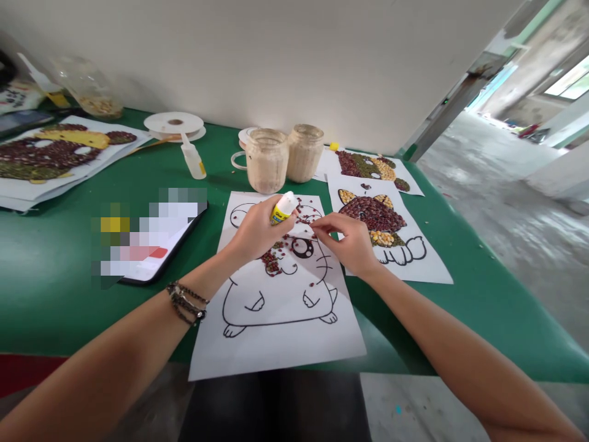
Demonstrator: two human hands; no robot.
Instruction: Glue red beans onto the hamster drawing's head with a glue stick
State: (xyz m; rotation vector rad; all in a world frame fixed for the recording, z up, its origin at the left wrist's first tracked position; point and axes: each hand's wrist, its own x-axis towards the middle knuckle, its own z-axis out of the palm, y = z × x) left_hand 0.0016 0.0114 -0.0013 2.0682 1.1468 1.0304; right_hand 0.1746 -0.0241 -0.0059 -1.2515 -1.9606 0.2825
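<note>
On the green table lies a white sheet point(280, 307) with a black line drawing of a round-eared animal. Red-brown beans point(272, 263) are clustered at the middle of its face, and more are scattered near its upper right ear. My left hand point(257, 230) is wrapped round a white and yellow glue bottle point(283, 209) over the drawing's upper part. At the right ear, the thumb and fingers of my right hand point(347, 239) are pinched together beside the loose beans. Whatever sits between those fingertips is too small to make out.
Two clouded jars point(267, 161) stand behind the sheet. To the right are bean-covered pictures point(372, 215). Left are a phone point(161, 236), a small glue bottle point(193, 159), a ribbon spool point(175, 124) and another seed picture point(59, 153). The green table point(478, 264) meets a pale wall.
</note>
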